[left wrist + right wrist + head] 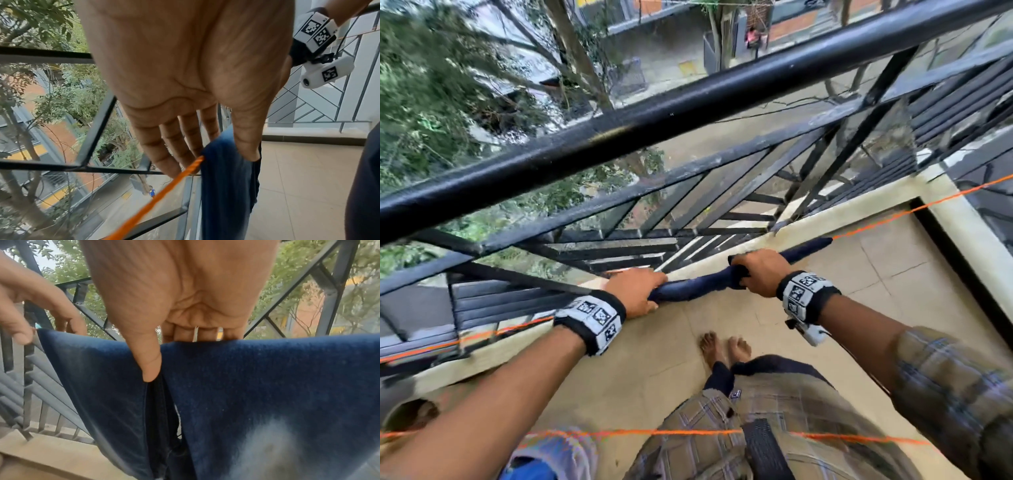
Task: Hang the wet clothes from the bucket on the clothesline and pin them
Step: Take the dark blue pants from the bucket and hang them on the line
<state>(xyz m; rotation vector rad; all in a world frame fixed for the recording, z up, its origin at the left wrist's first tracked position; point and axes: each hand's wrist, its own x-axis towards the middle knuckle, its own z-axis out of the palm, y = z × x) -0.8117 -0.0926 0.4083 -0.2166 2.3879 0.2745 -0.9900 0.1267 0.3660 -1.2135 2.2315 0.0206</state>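
I see the garment [698, 286] draped over the far clothesline [893, 216], railing [654, 116] beyond it; a second clothesline [688, 432] runs nearer me.

i see black wrist straps [589, 320] with white checkered marker blocks, a white camera pod [327, 73], plaid rolled sleeves [948, 387] and bare feet [726, 347].

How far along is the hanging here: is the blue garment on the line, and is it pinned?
Done: the blue garment is draped over the orange line. In hand: the left hand and right hand both grip its top fold, spreading it along the line. Left: no pins show on it in any view, so pinning remains. The bucket is not clearly in view.
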